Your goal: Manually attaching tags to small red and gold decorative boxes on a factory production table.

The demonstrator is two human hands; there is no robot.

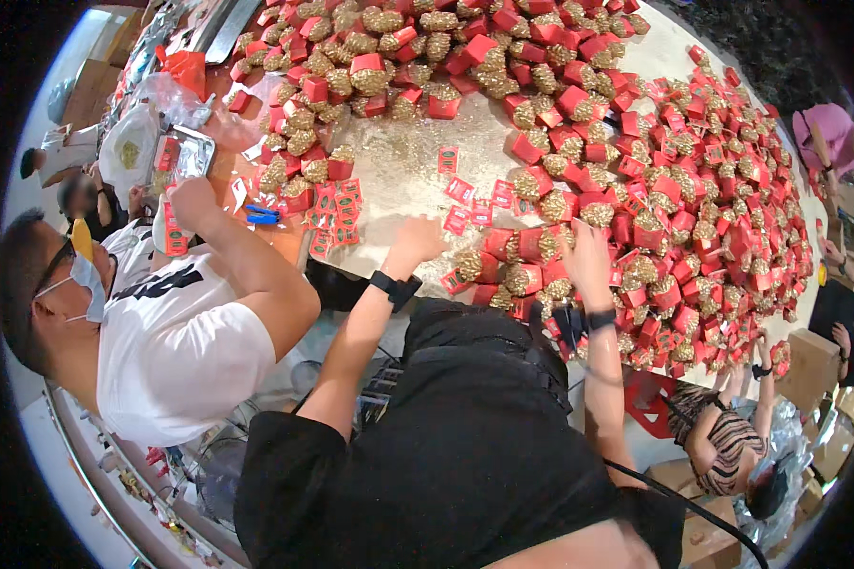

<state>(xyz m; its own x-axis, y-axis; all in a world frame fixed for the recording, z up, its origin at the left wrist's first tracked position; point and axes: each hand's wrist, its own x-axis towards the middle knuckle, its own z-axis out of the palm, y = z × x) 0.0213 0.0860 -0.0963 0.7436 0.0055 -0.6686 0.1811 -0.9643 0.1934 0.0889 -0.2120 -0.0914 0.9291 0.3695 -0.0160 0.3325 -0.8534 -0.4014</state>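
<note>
My left hand [417,240], with a dark wristband behind it, hovers at the near edge of the pale table. Its fingers are bunched together, and whether something small sits in them is hidden. Beyond it lie several loose red printed cards [460,190]. My right hand [586,258], also banded at the wrist, reaches over a crowd of small red boxes topped with gold beaded clusters. Its fingers are stretched out beside one red box [554,206], and I cannot tell whether they touch it. Another gold-topped red box [527,279] lies between my hands.
Gold-topped boxes [674,218] heap across the table's far and right sides. At left, a person [190,341] in a white shirt and mask holds red cards near a metal tray [194,152]. Blue-handled pliers [262,214] lie beside more red cards [335,213]. Other people work at right.
</note>
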